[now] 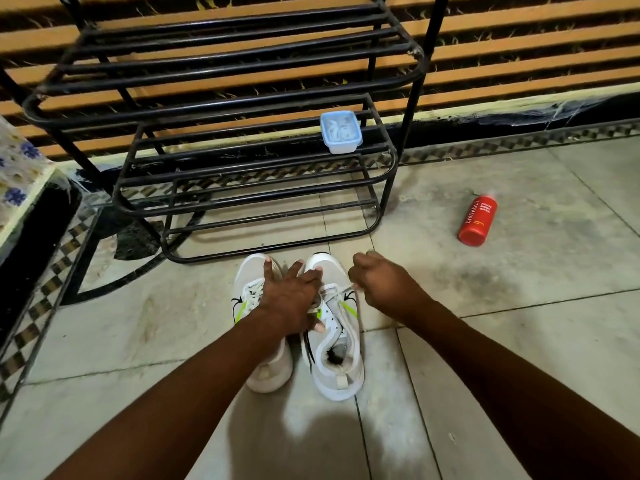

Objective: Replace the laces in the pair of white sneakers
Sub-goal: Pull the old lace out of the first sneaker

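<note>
Two white sneakers stand side by side on the floor tiles, toes pointing away from me. The left sneaker [254, 282] and the right sneaker [341, 344] both carry neon-green and black marks. My left hand [294, 296] lies spread across both shoes, fingers straight on the toes, thumb pressing the right shoe's tongue. My right hand [379, 282] is curled just right of the right shoe and pinches a white lace [341, 289] that runs taut from its eyelets.
A black metal shoe rack [242, 161] stands right behind the sneakers. On its lower shelf sits a small lidded plastic box [340, 132] with white contents. A red bottle [478, 220] lies on the floor at the right. A patterned cloth edge [20, 181] shows at the left.
</note>
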